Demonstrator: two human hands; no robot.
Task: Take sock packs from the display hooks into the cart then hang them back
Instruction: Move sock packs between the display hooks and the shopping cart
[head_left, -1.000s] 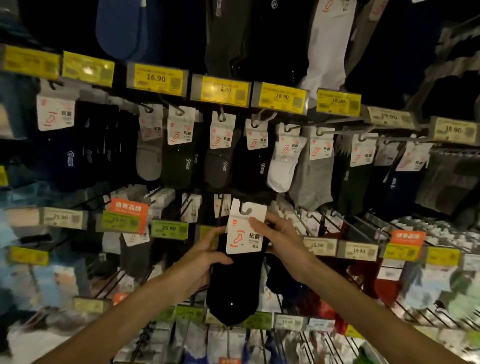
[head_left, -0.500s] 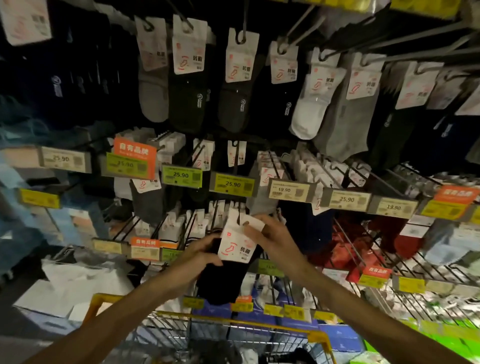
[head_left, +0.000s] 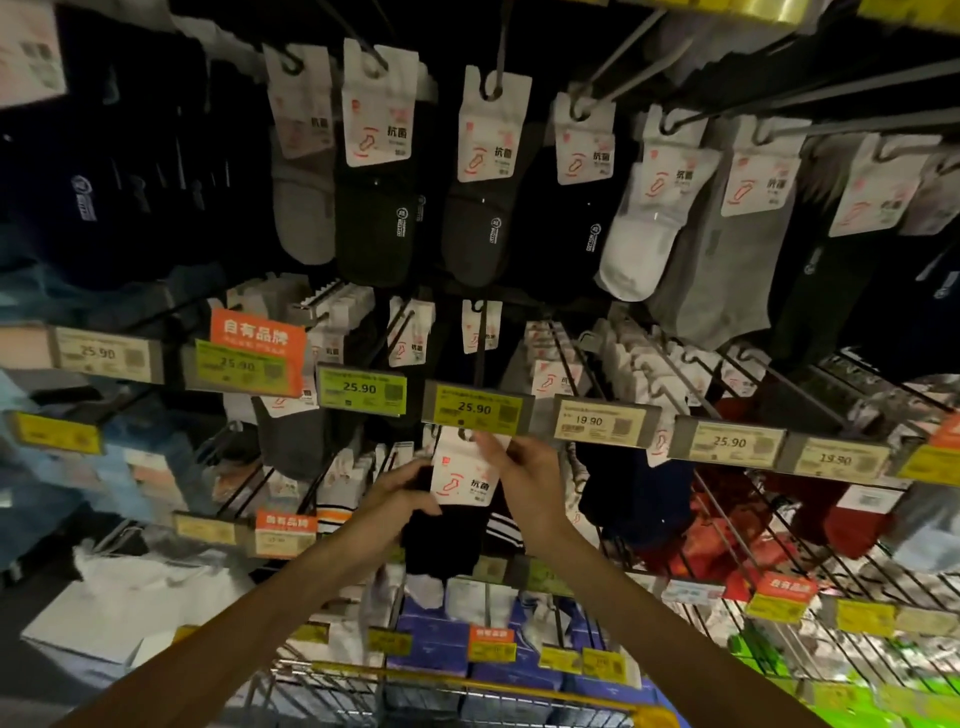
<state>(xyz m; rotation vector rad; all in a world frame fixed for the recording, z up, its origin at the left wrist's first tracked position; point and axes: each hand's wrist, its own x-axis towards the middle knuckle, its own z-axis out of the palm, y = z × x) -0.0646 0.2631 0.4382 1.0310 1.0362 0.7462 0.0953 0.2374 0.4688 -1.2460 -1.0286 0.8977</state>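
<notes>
Display: a dark wall of long metal display hooks (head_left: 618, 54) fills the view from 9 through 12 to 3 o'clock, with carded socks hung in rows and price labels clipped to the hook ends.
Cart: a wire shopping cart with a yellow rim (head_left: 519, 693) shows at 6 o'clock, at the bottom edge and below both forearms.
Upper row: a white ankle sock (head_left: 639, 244) hangs just beside a light grey ankle sock (head_left: 722, 270) at 1 o'clock; dark pairs hang at 11 and 12.
Sock pack: the black sock pack (head_left: 462, 483) with a white card header is held up just below centre, its card top touching the lower edge of the label above. The card's hole may be at a hook tip, but that spot is too dim to tell.
Left hand: the left hand (head_left: 400, 493), at the pack's 9 o'clock, curls its fingers round the card's edge and the sock.
Right hand: the right hand (head_left: 524, 467), at the pack's 2 o'clock, pinches the card's upper corner.
Label: a yellow-green price label reading 25.90 (head_left: 475, 408) sits at the pack's 12 o'clock.
</notes>
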